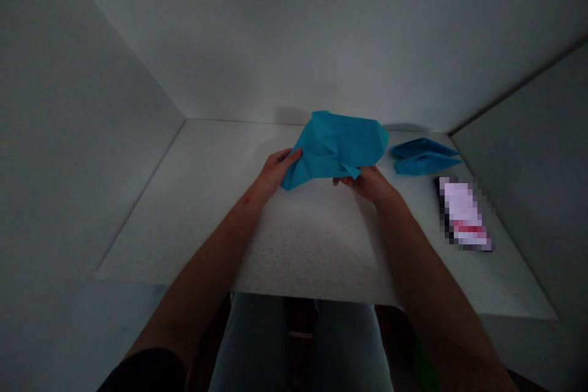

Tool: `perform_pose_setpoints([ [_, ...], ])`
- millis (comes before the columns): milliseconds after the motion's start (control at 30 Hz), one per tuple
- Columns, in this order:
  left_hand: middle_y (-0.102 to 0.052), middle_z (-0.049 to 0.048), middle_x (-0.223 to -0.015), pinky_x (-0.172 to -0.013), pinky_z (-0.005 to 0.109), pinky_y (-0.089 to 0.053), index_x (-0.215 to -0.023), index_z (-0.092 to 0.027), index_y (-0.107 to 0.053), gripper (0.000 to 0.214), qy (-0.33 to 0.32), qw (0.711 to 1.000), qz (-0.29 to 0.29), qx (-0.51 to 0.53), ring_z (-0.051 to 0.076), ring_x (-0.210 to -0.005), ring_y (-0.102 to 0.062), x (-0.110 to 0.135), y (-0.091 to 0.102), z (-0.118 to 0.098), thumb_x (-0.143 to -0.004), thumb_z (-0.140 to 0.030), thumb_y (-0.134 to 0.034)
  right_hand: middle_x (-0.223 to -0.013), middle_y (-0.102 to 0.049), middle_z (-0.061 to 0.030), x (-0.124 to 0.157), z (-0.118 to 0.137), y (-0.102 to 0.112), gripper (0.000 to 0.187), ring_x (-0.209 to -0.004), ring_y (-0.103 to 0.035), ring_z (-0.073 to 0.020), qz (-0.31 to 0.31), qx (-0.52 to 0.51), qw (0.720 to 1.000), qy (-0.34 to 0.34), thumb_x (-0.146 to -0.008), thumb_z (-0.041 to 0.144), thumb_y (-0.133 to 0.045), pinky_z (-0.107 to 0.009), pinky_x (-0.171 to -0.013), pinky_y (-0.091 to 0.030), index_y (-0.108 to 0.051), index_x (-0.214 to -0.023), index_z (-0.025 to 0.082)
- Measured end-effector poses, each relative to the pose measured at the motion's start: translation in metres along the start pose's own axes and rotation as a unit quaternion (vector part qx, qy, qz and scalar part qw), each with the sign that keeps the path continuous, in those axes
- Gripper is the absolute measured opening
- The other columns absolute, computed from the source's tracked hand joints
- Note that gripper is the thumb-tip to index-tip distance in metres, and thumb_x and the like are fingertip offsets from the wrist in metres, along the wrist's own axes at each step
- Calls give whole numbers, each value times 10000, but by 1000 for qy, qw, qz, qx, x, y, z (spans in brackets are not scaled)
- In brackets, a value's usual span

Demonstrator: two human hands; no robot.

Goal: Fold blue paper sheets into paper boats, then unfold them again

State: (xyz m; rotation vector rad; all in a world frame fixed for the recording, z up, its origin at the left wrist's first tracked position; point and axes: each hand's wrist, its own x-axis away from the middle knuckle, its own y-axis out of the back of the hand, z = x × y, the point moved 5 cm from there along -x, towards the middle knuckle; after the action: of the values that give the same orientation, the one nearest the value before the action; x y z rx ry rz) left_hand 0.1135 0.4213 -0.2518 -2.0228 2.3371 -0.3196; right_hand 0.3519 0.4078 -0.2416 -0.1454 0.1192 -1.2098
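Over table (303,245), left fingers (292,158) pinch blue paper (344,141); right fingers (343,181) curled at edge, grip unclear.

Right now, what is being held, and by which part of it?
A creased blue sheet: the left hand grips its left edge, thumb on top; the right hand is at its lower right edge, its fingers' exact hold hidden.

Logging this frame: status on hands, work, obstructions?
Left hand pinching blue sheet, left edge. Right hand at its lower right edge, grip partly hidden. Sheet creased, held up. Nothing blocking; folded blue piece and pixelated object to the right.
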Motion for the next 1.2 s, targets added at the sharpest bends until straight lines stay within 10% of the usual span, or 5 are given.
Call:
perform_pose_setpoints([
  [133, -776, 65, -923, -802, 367, -609, -992, -224, -759, 551, -94, 993, -56, -44, 243, -880, -723, 5, 4, -14, -822, -742, -839, -801, -733, -14, 3, 5, 13, 254, -801, -728, -267, -64, 9, 998, -28, -671, 406, -848, -451, -834, -653, -685, -810, 269],
  [367, -569, 10, -792, -708, 330, -445, -873, -256, -573, 466, -185, 935, -232, -193, 202, -768, -549, 24, 18, -36, -1028, -693, -625, -1036, -852, -26, 13, 24, 23, 406, -1003, -795, -334, -97, 31, 994, -47, -638, 366, -798, -462, -868, -663, -771, -1037, 291],
  [1000, -373, -19, -659, -613, 316, -304, -683, -240, -393, 451, -179, 910, -292, -233, 172, -642, -398, 24, 50, -52, -1069, -340, -603, -1080, -840, -45, 28, 30, 73, 442, -989, -780, -302, -66, 106, 990, -67, -703, 395, -925, -461, -926, -642, -772, -1099, 274],
  [1200, -521, 12, -660, -630, 321, -354, -720, -241, -550, 414, -119, 906, -251, -318, 203, -664, -485, 48, 79, -48, -1065, -463, -610, -747, -722, 50, 30, 32, 67, 707, -606, -636, -153, -58, 108, 986, -111, -694, 475, -1035, -266, -563, -524, -731, -1296, 261],
])
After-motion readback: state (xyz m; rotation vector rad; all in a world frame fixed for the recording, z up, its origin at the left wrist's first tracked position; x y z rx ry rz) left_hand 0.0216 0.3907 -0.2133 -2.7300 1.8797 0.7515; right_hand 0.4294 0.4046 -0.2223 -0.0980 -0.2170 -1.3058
